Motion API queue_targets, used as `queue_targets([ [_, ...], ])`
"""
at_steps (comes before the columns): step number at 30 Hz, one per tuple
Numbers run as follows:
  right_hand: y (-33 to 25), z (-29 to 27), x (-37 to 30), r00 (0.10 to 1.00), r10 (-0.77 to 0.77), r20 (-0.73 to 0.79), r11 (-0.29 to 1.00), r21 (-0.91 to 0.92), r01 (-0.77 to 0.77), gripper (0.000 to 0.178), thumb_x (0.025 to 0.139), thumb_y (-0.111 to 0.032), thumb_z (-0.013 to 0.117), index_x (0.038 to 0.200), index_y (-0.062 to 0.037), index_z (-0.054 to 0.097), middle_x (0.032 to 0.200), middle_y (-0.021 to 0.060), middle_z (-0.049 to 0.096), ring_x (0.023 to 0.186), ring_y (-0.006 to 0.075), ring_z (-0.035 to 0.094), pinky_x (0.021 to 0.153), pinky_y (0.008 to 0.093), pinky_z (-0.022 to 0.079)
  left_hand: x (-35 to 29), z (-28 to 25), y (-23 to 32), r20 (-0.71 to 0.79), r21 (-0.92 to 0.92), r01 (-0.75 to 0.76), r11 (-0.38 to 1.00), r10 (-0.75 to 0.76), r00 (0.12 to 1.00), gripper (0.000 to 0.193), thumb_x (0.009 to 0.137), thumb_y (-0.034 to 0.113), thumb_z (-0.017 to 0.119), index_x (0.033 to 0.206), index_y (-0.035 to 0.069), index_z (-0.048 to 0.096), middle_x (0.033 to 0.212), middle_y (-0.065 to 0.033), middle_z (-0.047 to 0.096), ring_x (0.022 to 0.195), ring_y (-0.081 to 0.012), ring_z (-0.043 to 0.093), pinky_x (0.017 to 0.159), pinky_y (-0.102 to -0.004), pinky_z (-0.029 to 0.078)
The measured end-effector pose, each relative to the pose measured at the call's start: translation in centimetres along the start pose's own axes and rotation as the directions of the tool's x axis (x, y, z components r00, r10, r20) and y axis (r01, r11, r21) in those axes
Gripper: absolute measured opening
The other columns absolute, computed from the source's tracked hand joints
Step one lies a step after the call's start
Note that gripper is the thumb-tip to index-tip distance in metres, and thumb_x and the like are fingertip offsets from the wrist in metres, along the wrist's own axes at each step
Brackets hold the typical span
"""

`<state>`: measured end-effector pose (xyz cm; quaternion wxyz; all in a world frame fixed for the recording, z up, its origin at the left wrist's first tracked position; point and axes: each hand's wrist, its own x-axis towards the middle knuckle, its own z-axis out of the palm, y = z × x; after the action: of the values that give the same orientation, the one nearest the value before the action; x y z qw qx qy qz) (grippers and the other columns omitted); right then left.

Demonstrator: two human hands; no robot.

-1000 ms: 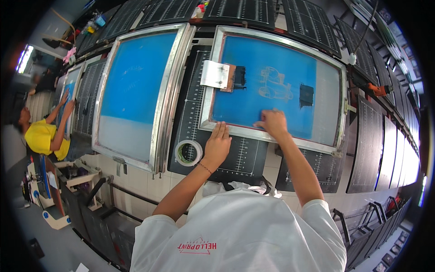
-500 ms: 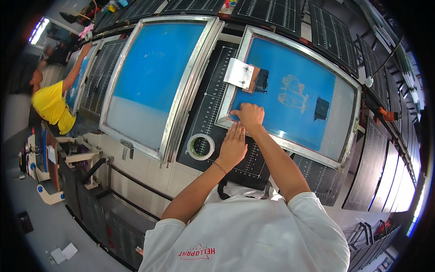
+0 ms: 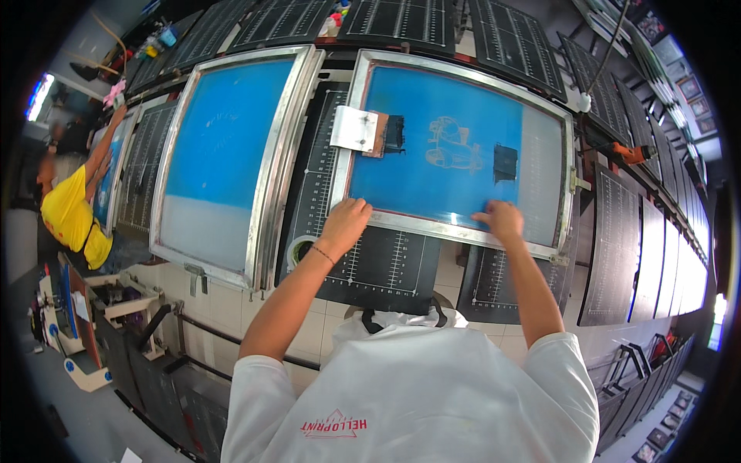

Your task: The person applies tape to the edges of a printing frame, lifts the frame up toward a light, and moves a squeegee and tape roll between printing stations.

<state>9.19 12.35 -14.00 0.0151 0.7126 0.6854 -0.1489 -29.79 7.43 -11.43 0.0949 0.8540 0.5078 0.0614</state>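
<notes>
A screen-printing frame (image 3: 457, 233) of metal, with blue mesh bearing a pale line drawing, lies before me. My left hand (image 3: 347, 224) is closed over its near left corner, fingers together. My right hand (image 3: 503, 221) rests at the near inner edge, farther right. Its fingers are curled and its thumb points left; anything beneath them is hidden. Black patches (image 3: 505, 162) lie at both ends of the drawing. A metal plate (image 3: 354, 129) with a brown piece sits across the left rail. Partly behind my left forearm is a tape roll (image 3: 299, 251).
A second blue-mesh frame (image 3: 231, 131) stands to the left. Black ruled boards (image 3: 370, 266) lie beneath and around. An orange-and-black power tool (image 3: 633, 153) lies at the right. A person in a yellow shirt (image 3: 68, 204) works at the far left.
My right hand has slid right along the frame's near edge, away from the left corner. My left hand has moved up onto that corner, its fingers now curled. The view has shifted.
</notes>
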Motion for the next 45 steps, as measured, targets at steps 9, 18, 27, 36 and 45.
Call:
queue_targets([
  [9, 12.0, -1.5, -4.2, 0.967, 0.179, -0.181, 0.977, 0.148, -0.154, 0.032, 0.078, -0.035, 0.076, 0.083, -0.0043, 0.07, 0.077, 0.0133, 0.07, 0.076, 0.0328, 0.066, 0.07, 0.0442, 0.049, 0.0, 0.8, -1.1, 0.011, -0.054, -0.086, 0.995, 0.087, 0.996, 0.043, 0.076, 0.011, 0.076, 0.114, -0.001, 0.06, 0.098, -0.012, 0.055, 0.096, -0.0293, 0.056, 0.087, -0.0387, 0.048],
  [18, 5.9, 0.8, -7.5, 0.902, 0.161, -0.4, 0.96, 0.277, -0.048, 0.029, 0.094, -0.028, 0.058, 0.099, -0.0008, 0.068, 0.092, 0.0176, 0.07, 0.086, 0.0356, 0.064, 0.078, 0.0446, 0.049, -5.9, -2.9, -2.0, -0.435, -0.234, 0.057, 0.971, -0.157, 0.886, 0.037, 0.086, 0.008, 0.065, 0.121, 0.002, 0.057, 0.099, -0.016, 0.059, 0.093, -0.0333, 0.056, 0.085, -0.0464, 0.046],
  [27, -8.5, -0.4, -9.2, 0.968, -0.163, -0.189, 0.785, 0.569, 0.243, 0.023, 0.091, -0.022, 0.063, 0.101, -0.0011, 0.067, 0.095, 0.0173, 0.069, 0.088, 0.0341, 0.064, 0.079, 0.0419, 0.049, -13.6, -1.4, 3.1, -0.039, -0.03, 0.291, 0.956, -0.293, 0.955, 0.047, 0.081, 0.009, 0.067, 0.126, 0.009, 0.054, 0.084, -0.0135, 0.061, 0.08, -0.0308, 0.061, 0.071, -0.0434, 0.048],
  [36, -17.5, -3.8, -12.2, 0.891, -0.435, -0.131, 0.548, 0.746, 0.378, 0.033, 0.087, -0.019, 0.07, 0.117, -0.0048, 0.064, 0.11, 0.0144, 0.067, 0.1, 0.0265, 0.065, 0.084, 0.0369, 0.051, -10.2, -4.9, 4.9, -0.075, -0.43, 0.297, 0.853, -0.361, 0.929, 0.032, 0.083, 0.004, 0.063, 0.113, 0.004, 0.053, 0.092, -0.0186, 0.065, 0.084, -0.039, 0.064, 0.07, -0.0468, 0.051],
  [45, -17.8, -6.0, -11.8, 0.877, -0.332, -0.348, 0.584, 0.654, 0.481, 0.016, 0.084, -0.014, 0.07, 0.093, -0.0017, 0.066, 0.096, 0.0141, 0.067, 0.091, 0.0311, 0.063, 0.079, 0.0409, 0.049, -3.3, -7.9, 10.4, -0.168, -0.79, 0.077, 0.608, -0.336, 0.927, 0.055, 0.085, 0.003, 0.064, 0.134, 0.002, 0.041, 0.084, -0.0111, 0.064, 0.076, -0.018, 0.061, 0.069, -0.0332, 0.049],
])
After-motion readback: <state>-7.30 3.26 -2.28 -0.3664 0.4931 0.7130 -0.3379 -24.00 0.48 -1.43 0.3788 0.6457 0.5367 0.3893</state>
